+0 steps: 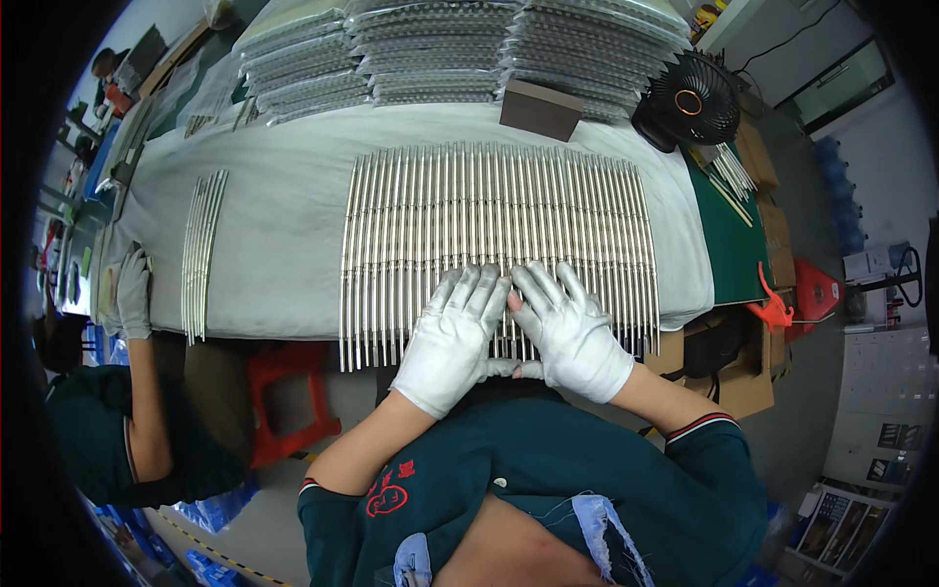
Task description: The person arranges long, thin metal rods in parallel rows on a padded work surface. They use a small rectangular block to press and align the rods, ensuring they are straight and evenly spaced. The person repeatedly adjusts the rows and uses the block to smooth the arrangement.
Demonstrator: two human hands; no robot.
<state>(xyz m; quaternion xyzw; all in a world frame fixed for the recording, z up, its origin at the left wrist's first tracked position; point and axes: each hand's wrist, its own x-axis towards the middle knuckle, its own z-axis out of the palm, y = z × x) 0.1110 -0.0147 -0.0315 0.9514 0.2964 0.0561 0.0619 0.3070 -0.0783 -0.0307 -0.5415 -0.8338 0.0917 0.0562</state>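
Observation:
A wide row of slim, shiny metal rods (421, 210) lies side by side on the white cloth, their near ends reaching past the table's front edge. My left hand (450, 338), in a white glove with greyed fingertips, rests flat on the near part of the row, fingers stretched out. Beside it my right hand (572, 333), gloved the same way, lies on the rods with its fingers spread. The two thumbs come close together over the rods' near ends. A bare fingertip shows at the right glove. Neither hand grips anything.
A smaller group of rods (203, 254) lies to the left, near a co-worker's gloved hand (132, 293). Stacks of wrapped rods (430, 59) stand at the back, with a dark block (541, 110) before them. A black fan (690, 103) stands back right; a red stool (284, 396) is below left.

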